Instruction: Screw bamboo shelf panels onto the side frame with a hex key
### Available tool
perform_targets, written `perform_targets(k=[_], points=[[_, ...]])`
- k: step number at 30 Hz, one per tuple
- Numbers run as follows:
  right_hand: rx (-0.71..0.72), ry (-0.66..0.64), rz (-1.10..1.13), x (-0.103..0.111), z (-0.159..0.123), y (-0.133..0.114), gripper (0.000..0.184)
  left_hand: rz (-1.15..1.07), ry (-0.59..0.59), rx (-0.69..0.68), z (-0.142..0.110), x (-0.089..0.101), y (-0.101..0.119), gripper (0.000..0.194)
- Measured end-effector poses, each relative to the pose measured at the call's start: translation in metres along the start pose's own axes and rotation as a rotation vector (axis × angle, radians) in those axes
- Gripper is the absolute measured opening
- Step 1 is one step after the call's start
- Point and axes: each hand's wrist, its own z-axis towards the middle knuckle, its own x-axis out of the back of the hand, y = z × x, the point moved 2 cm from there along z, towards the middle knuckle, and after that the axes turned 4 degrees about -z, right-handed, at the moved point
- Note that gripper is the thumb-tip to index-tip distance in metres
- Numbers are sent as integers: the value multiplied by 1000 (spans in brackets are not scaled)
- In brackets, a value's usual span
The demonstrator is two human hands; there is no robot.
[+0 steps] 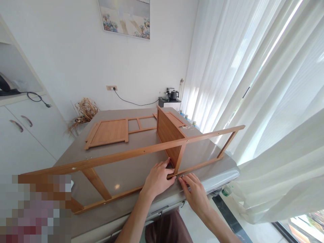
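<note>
Head view: a long, ladder-shaped frame of reddish-brown wood (162,147) is stood on edge along the near side of a smooth grey surface (134,168), w/ an upright rectangular brown wooden panel (167,126) set at its middle crossbar. The lower joint there is clamped by the grip of the left hand (158,177). Just beside it, a small thin metallic piece (180,176) is pinched in the right hand (194,189), thumb & fingertip together; exact type can't be told.

Frame is judged fairly light, stiff, awkward for its length; best held by the rails nr the joint, as it might tip if taken at one end. Panel prob. rigid, best taken by its edges. Metal piece prob. hard, slippery, easily dropped.

Counted: 1 frame (2 long rails, 4 crossbars visible), 1 upright panel, 1 metal piece held, plus 2 brown wooden flat panels (108,133) laid behind, 1 partly hidden.
</note>
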Motion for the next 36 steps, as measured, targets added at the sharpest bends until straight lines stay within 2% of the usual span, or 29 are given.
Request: perform_targets(k=[7, 19, 26, 29, 32, 36], points=[[45, -20, -17, 2, 5, -5, 21, -15, 5, -7, -1, 0, -1, 18], [116, -35, -79, 8, 9, -9, 21, -15, 16, -18, -1, -1, -4, 18], [267, 3, -346, 9, 9, -20, 20, -20, 11, -10, -1, -1, -4, 20], [324, -24, -435, 8, 7, -24, 17, -18, 4, -13, -2, 0, -2, 20], [298, -54, -421, 8, 6, -25, 16, -19, -7, -5, -1, 2, -1, 18], [181, -44, -297, 9, 5, -23, 20, -20, -12, 9, -1, 3, 0, 19]])
